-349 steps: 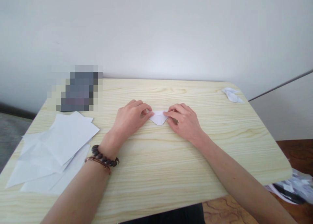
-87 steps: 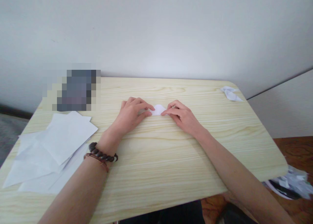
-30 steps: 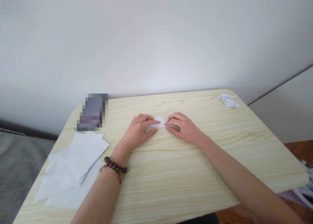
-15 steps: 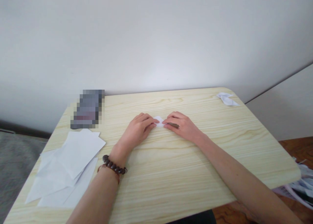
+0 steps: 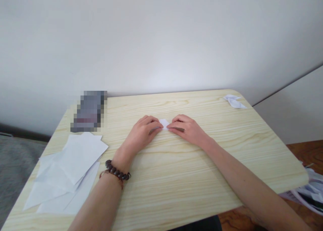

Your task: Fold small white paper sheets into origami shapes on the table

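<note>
A small folded piece of white paper [image 5: 164, 123] lies between my two hands near the middle of the table. My left hand [image 5: 147, 130] pinches its left side between thumb and fingers. On the right side, my right hand [image 5: 184, 129] grips it the same way, with fingers curled. Only the middle of the paper shows; its ends are hidden under my fingertips. Dark beads circle my left wrist.
Several loose white paper sheets [image 5: 78, 157] overlap at the table's left. Behind them lies a dark, pixelated flat object [image 5: 89, 110]. A folded white paper piece [image 5: 234, 101] rests at the far right corner. The wall [image 5: 161, 39] borders the table's back edge.
My left thumb has shifted slightly along the paper's left side, and a little more of the paper shows. Both hands stay in nearly the same place.
</note>
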Demonstrator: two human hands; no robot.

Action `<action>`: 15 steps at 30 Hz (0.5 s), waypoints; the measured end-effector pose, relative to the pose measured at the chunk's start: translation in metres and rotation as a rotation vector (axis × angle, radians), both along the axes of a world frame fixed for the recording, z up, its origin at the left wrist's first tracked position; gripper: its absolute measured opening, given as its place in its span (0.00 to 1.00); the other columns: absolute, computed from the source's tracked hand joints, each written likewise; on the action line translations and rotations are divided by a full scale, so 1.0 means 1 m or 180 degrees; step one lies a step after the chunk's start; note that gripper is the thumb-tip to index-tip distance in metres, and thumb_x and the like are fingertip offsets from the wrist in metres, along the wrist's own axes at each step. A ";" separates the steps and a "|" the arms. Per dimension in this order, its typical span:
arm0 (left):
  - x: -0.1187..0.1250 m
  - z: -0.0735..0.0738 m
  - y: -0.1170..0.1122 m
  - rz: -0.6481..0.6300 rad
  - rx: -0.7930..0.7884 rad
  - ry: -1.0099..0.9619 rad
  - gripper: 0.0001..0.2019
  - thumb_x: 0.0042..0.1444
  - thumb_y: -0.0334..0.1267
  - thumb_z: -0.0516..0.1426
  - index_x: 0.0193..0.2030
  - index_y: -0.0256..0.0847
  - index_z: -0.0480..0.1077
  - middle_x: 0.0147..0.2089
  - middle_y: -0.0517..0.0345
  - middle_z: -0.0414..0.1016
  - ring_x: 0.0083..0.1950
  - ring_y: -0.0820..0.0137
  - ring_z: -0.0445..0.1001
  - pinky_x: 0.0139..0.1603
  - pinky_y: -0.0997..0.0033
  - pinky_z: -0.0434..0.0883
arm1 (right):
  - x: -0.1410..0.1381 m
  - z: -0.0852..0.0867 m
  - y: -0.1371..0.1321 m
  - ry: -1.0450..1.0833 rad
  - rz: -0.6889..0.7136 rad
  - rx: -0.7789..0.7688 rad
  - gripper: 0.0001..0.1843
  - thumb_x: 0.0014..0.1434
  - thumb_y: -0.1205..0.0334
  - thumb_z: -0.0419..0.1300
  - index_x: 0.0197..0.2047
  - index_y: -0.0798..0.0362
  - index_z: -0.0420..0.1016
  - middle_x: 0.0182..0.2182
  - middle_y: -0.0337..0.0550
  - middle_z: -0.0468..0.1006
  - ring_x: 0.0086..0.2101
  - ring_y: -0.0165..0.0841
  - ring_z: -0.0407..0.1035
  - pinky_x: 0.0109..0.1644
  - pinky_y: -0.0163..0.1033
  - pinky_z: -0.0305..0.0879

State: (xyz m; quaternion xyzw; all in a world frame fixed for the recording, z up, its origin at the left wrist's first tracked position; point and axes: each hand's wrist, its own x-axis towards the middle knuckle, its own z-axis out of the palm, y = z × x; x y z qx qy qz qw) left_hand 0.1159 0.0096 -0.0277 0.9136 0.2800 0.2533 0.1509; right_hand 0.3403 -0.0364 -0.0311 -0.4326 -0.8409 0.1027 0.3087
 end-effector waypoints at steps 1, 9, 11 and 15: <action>0.000 0.000 0.000 0.0006 0.0014 0.0003 0.08 0.62 0.38 0.54 0.41 0.42 0.74 0.43 0.53 0.74 0.45 0.65 0.70 0.47 0.62 0.70 | 0.000 0.000 0.000 -0.0032 -0.0001 0.0034 0.10 0.63 0.60 0.57 0.41 0.51 0.78 0.37 0.45 0.75 0.39 0.33 0.68 0.45 0.40 0.66; 0.001 -0.002 0.000 0.0030 0.0209 -0.0023 0.09 0.61 0.40 0.55 0.44 0.42 0.73 0.43 0.52 0.74 0.45 0.65 0.71 0.46 0.63 0.70 | -0.004 0.001 -0.001 -0.0375 -0.0122 0.0282 0.11 0.65 0.61 0.52 0.40 0.53 0.76 0.36 0.46 0.76 0.38 0.34 0.69 0.44 0.41 0.66; 0.002 -0.001 -0.001 0.0050 0.0255 -0.0025 0.09 0.61 0.40 0.56 0.44 0.42 0.73 0.43 0.52 0.74 0.45 0.65 0.71 0.47 0.63 0.70 | -0.006 0.002 -0.002 -0.0376 -0.0215 0.0287 0.12 0.66 0.61 0.51 0.40 0.53 0.76 0.36 0.46 0.75 0.38 0.34 0.69 0.44 0.40 0.67; 0.003 0.003 -0.003 0.0049 0.0407 0.0044 0.08 0.61 0.38 0.55 0.44 0.40 0.73 0.42 0.52 0.74 0.44 0.66 0.70 0.45 0.65 0.70 | -0.008 0.005 -0.004 -0.0216 -0.0261 0.0312 0.12 0.66 0.62 0.50 0.40 0.53 0.74 0.37 0.46 0.74 0.38 0.33 0.68 0.44 0.39 0.67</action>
